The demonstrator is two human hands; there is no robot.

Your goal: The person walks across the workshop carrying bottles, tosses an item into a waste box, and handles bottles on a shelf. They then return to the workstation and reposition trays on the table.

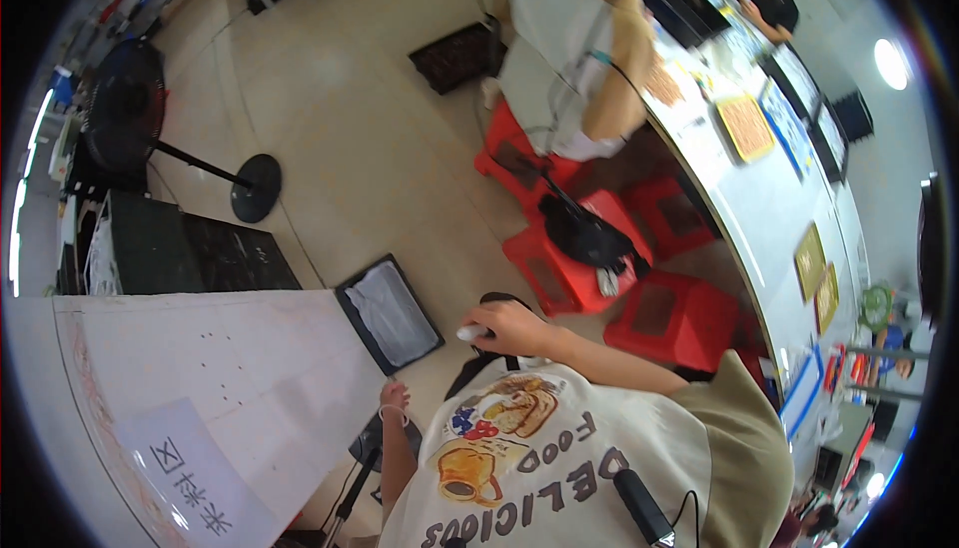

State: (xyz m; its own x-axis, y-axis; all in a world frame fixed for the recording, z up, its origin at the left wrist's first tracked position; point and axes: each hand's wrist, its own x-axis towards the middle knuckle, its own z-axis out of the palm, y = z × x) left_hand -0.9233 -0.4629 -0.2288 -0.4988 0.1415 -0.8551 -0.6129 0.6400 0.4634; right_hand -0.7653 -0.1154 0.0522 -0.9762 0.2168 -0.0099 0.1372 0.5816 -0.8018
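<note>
My right hand (514, 328) is in front of my body, its fingers closed around a small white object (472, 332); only the end of that object shows. My left hand (396, 396), with a pale band at the wrist, hangs low beside the edge of the white table (300, 348). Its fingers are loosely apart and I see nothing in them. Just beyond the left hand is a black tray (390, 314) with a whitish sheet or bag inside.
A standing fan (257, 188) and dark boxes are at the left. Red stools (669, 318), one with a black bag (589, 238) on it, stand at the right. A seated person (569, 58) works at a long white bench (739, 208) holding a yellow tray (745, 128).
</note>
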